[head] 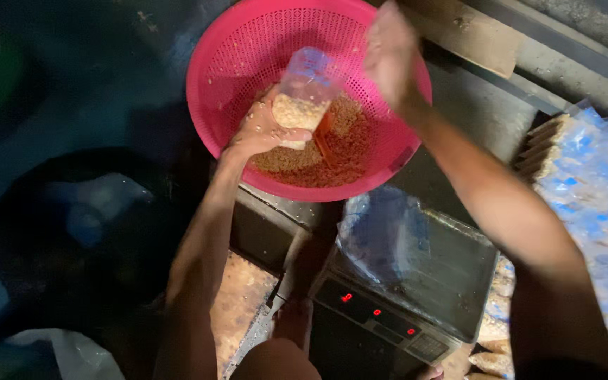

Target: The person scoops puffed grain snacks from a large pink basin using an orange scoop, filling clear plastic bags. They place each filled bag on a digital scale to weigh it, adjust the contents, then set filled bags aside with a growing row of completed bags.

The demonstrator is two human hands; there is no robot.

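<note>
Bag: a clear plastic bag (302, 95), part-filled with grain, is held over the pink basket (219, 63).
Left hand (262, 130): fingers clenched round the bag's base.
Right hand (388, 53): grip cannot be told (blurred).
Advice: mouth kept upright, above the basket.

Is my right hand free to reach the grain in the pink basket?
Probably yes: the right hand is open above the pink basket, with nothing between it and the grain.

Both arms bare from wrists up to frame edge, no sleeves visible. No rings, watch or gloves seen on left hand (265, 128) or right hand (388, 53). Left hand speckled with crumbs.
</note>
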